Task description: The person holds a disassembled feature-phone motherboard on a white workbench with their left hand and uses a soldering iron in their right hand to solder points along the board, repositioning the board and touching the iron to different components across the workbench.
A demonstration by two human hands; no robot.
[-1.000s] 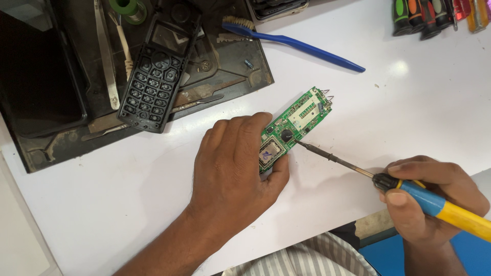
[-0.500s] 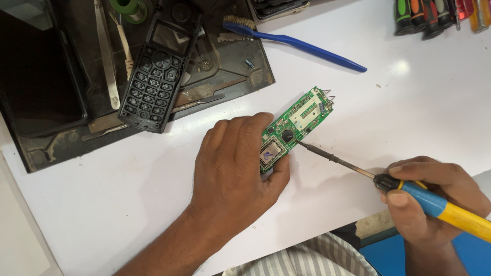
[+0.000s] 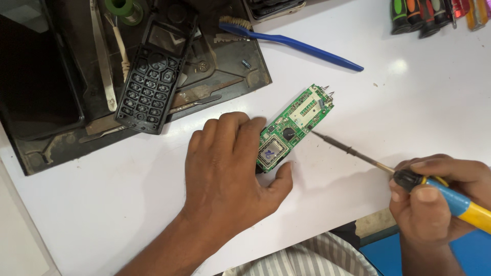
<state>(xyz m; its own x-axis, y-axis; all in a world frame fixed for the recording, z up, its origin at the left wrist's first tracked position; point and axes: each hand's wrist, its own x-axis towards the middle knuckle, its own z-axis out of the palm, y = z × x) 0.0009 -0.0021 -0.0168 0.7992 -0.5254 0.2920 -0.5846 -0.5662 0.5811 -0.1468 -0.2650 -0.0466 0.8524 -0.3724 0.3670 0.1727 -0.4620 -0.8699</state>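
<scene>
- Far left, at ten o'clock on the white table (image 3: 409, 102), sits a dark worn tray (image 3: 225, 76), scuffed and grimy.
- On that tray lies a black phone keypad cover (image 3: 153, 76), tilted a little, its top toward twelve o'clock, with metal tweezers (image 3: 102, 61) just to its nine o'clock side.
- At the tray's twelve o'clock edge there's a green spool (image 3: 120, 7), partly cut off by the frame.
- Moving in: the left hand (image 3: 230, 174) lies palm down on the table, fingers together over the lower end of the board, thumb tucked against that end at five o'clock. It pins the board flat.
- And here's the green circuit board (image 3: 296, 128), dead centre, lying diagonally, its free end pointing to one o'clock.
- A blue-handled brush (image 3: 296, 46) rests at twelve o'clock of the board, bristles touching the tray's edge.
- The soldering iron (image 3: 353, 151) has its tip touching the board's right edge from four o'clock.
- Right hand (image 3: 440, 199), at four o'clock, is closed in a pen-style grip round the iron's blue and yellow handle.
- Top right corner, one o'clock: a row of coloured screwdriver handles (image 3: 429, 18).
</scene>
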